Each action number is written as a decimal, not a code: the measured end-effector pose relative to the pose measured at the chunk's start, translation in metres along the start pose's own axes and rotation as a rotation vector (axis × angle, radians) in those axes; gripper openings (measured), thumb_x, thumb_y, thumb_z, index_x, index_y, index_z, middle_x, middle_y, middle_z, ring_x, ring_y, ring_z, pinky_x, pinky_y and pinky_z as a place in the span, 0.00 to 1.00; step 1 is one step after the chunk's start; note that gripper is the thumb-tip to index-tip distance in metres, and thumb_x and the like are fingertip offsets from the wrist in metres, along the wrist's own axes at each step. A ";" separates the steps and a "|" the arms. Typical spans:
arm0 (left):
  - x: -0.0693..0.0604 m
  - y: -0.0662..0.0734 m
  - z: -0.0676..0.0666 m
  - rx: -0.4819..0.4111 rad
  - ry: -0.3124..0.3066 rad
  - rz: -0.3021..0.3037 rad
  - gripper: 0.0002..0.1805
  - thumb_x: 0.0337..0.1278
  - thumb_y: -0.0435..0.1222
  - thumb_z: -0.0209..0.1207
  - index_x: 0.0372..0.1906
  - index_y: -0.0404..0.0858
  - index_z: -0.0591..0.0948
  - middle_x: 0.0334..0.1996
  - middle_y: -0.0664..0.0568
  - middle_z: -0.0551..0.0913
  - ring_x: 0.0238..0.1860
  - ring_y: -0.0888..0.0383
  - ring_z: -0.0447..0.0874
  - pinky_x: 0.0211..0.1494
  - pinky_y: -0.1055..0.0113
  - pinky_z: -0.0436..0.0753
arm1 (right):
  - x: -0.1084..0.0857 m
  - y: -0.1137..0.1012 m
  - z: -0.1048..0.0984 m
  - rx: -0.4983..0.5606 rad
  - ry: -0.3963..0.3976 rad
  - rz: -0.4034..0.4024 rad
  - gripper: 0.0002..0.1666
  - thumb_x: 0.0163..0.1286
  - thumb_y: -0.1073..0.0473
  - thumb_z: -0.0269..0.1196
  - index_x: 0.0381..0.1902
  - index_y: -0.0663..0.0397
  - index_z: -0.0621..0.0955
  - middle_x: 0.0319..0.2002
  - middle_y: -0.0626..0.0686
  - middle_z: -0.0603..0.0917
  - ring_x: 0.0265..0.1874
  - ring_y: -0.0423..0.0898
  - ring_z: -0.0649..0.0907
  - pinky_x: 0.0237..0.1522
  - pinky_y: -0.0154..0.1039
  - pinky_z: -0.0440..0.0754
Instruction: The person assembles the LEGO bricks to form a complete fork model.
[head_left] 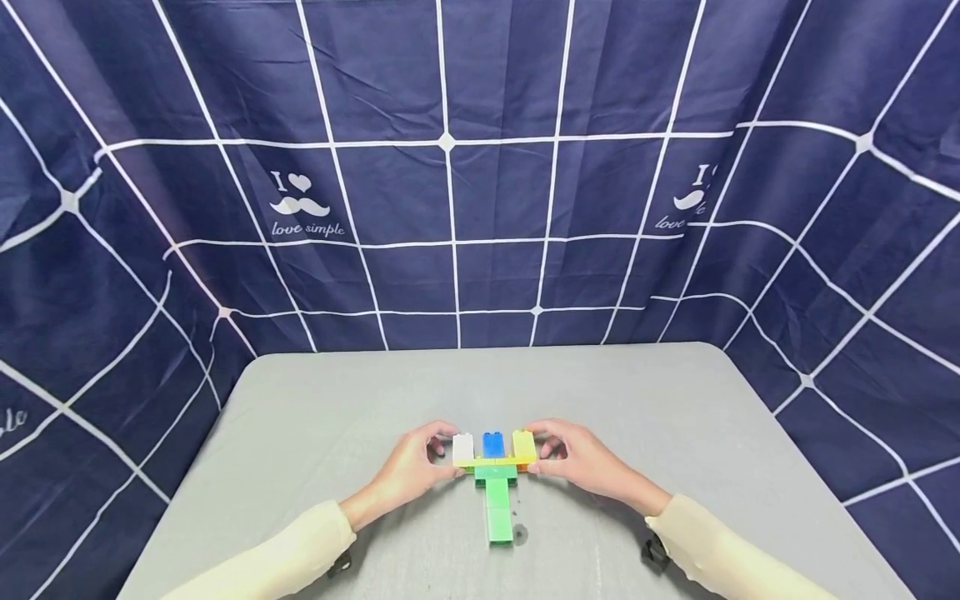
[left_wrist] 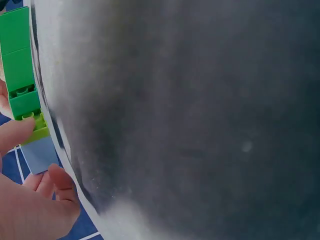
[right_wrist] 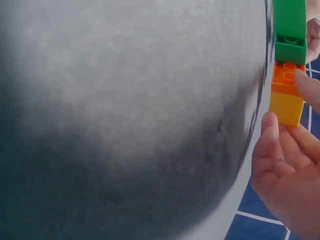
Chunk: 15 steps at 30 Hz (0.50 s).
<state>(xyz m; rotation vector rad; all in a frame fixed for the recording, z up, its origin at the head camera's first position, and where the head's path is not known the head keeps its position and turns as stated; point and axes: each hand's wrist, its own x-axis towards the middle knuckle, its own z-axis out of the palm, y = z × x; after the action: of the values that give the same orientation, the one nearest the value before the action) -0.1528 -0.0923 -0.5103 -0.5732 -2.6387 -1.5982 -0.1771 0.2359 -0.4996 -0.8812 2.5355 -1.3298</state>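
A trident-shaped build of toy building bricks lies on the grey table. Its handle is a row of green bricks [head_left: 498, 504]. Across the far end stand a white brick [head_left: 463, 448], a blue brick [head_left: 492, 444] and a yellow brick [head_left: 523, 446]. My left hand [head_left: 417, 461] grips the left end, thumb on a lime brick [left_wrist: 36, 129] and fingers at the white brick. The right end is held by my right hand [head_left: 576, 458], its thumb at an orange brick [right_wrist: 287, 79] and its fingers by the yellow one.
The grey table [head_left: 360, 392] has rounded far corners. Behind it and at both sides hangs a navy curtain [head_left: 397, 192] with white grid lines. A small dark wet-looking spot [head_left: 521, 533] is beside the green handle.
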 end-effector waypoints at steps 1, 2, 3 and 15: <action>0.000 0.000 0.000 0.007 -0.004 -0.005 0.28 0.45 0.25 0.82 0.56 0.35 0.86 0.39 0.50 0.85 0.40 0.51 0.80 0.42 0.66 0.78 | 0.000 0.000 0.001 0.005 -0.006 0.002 0.34 0.68 0.57 0.80 0.68 0.62 0.82 0.41 0.50 0.87 0.39 0.44 0.85 0.42 0.38 0.84; -0.001 -0.001 0.000 0.011 -0.008 -0.010 0.28 0.45 0.25 0.82 0.56 0.34 0.86 0.39 0.50 0.84 0.39 0.52 0.79 0.41 0.67 0.77 | 0.000 0.000 0.001 0.007 -0.012 0.009 0.34 0.68 0.57 0.80 0.68 0.62 0.82 0.40 0.49 0.87 0.38 0.44 0.85 0.41 0.38 0.84; -0.001 -0.001 0.001 0.013 -0.011 -0.012 0.28 0.45 0.25 0.82 0.55 0.34 0.86 0.39 0.50 0.84 0.39 0.52 0.79 0.41 0.67 0.77 | 0.001 0.000 0.002 0.004 -0.017 0.022 0.35 0.67 0.57 0.80 0.68 0.62 0.82 0.39 0.48 0.87 0.38 0.43 0.85 0.41 0.37 0.84; -0.001 -0.008 0.003 -0.008 -0.064 -0.008 0.27 0.47 0.27 0.83 0.55 0.34 0.85 0.43 0.52 0.85 0.35 0.54 0.79 0.37 0.69 0.75 | -0.002 0.000 0.000 0.010 -0.064 0.091 0.35 0.65 0.54 0.81 0.66 0.61 0.83 0.45 0.50 0.86 0.41 0.46 0.85 0.41 0.36 0.82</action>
<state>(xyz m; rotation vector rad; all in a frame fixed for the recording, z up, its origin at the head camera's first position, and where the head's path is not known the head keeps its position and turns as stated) -0.1540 -0.0934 -0.5183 -0.6259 -2.6838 -1.6207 -0.1753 0.2375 -0.4998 -0.7843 2.4861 -1.2660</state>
